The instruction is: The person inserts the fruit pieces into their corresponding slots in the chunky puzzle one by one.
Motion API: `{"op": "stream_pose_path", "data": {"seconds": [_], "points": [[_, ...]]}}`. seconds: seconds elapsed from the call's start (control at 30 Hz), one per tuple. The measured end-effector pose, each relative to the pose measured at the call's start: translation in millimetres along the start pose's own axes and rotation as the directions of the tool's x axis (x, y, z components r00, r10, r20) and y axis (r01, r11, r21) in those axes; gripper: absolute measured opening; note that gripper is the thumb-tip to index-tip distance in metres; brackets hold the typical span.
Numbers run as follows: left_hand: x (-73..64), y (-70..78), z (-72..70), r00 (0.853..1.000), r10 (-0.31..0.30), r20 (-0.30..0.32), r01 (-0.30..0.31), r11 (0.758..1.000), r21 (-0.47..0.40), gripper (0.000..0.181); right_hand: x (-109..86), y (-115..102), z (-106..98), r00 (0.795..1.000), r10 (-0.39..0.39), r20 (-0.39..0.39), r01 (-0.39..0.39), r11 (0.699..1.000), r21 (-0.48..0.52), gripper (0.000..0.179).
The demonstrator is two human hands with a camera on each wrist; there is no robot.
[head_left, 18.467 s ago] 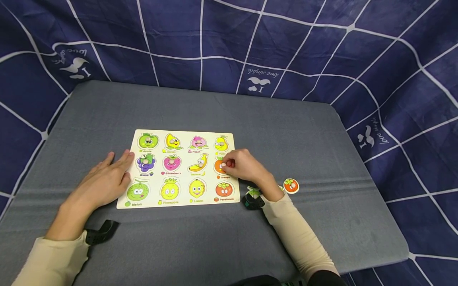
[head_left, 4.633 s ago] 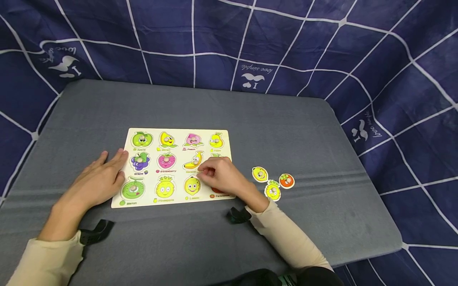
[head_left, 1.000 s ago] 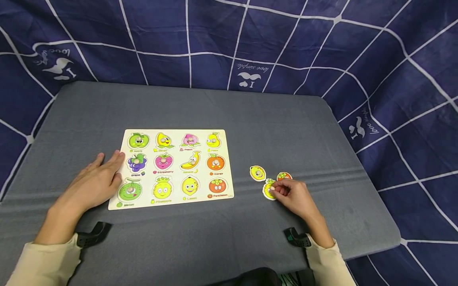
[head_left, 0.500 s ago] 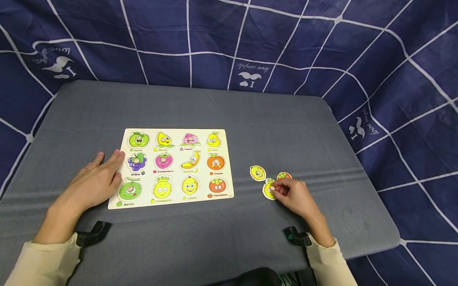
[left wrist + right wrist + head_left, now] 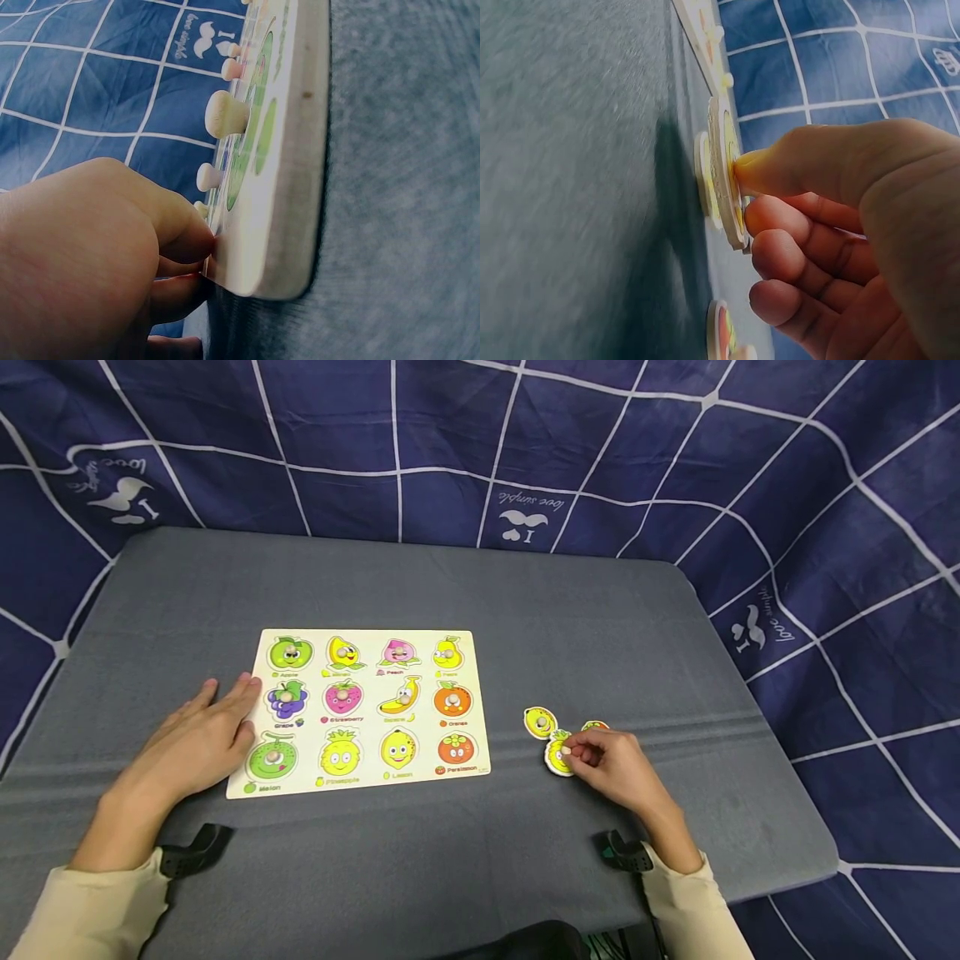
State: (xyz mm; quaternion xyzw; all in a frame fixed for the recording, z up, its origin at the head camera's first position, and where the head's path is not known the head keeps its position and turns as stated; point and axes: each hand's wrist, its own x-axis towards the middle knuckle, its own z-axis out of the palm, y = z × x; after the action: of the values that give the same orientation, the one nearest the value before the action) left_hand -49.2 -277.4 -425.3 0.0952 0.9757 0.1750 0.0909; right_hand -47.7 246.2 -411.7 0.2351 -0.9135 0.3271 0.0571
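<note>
My right hand [image 5: 611, 768] pinches the knob of a pineapple puzzle piece [image 5: 557, 753] between thumb and fingers. In the right wrist view the pineapple piece [image 5: 721, 165] is tilted up off the table, its shadow falling on the cloth. Behind it lies a lemon piece [image 5: 538, 722]; a tomato-like persimmon piece [image 5: 596, 725] is partly covered by my right hand. My left hand [image 5: 198, 735] lies flat, fingertips on the left edge of the cream fruit puzzle board [image 5: 426, 739]. The left wrist view has the thumb [image 5: 187, 232] touching the board's edge.
Knobbed fruit pieces such as the apple [image 5: 291, 654] and orange [image 5: 452, 700] sit in the board's upper rows. Pineapple, lemon and persimmon pictures in the bottom row show no knobs. A grey cloth covers the table [image 5: 360, 877]; a blue checked curtain [image 5: 337, 427] hangs behind.
About four seconds ago my right hand was over the board; it then moved right to the loose pieces. In the last half second the pinched pineapple piece shifted slightly left. My left hand stayed put.
</note>
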Motion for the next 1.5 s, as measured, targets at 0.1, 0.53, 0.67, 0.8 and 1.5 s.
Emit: {"op": "stream_pose_path", "data": {"seconds": [0.1,0.53,0.67,0.8,1.5], "points": [[0.1,0.4,-0.3,1.000,-0.002,0.002,0.002,1.000,0.001,0.059,6.1,-2.9,2.7,0.999,-0.038,0.013,0.038,0.999,0.001,0.012],[1.4,-0.6,-1.7,1.000,-0.006,0.006,0.006,1.000,-0.012,0.060,34.3,-21.4,24.5,0.977,-0.203,0.071,0.198,0.978,0.069,0.011],[2.7,-1.3,-2.8,1.000,0.005,-0.015,-0.006,1.000,-0.010,0.059,44.1,-26.9,28.7,0.968,-0.231,0.098,0.225,0.972,0.070,0.009],[1.9,-2.4,-3.3,1.000,0.009,-0.025,-0.009,1.000,-0.004,0.059,50.9,-30.1,32.3,0.961,-0.254,0.111,0.245,0.966,0.087,0.008],[0.1,0.7,-3.1,1.000,0.006,0.001,-0.006,1.000,-0.008,0.058,61.1,-45.3,54.6,0.928,-0.338,0.155,0.321,0.939,0.127,0.006]]}}
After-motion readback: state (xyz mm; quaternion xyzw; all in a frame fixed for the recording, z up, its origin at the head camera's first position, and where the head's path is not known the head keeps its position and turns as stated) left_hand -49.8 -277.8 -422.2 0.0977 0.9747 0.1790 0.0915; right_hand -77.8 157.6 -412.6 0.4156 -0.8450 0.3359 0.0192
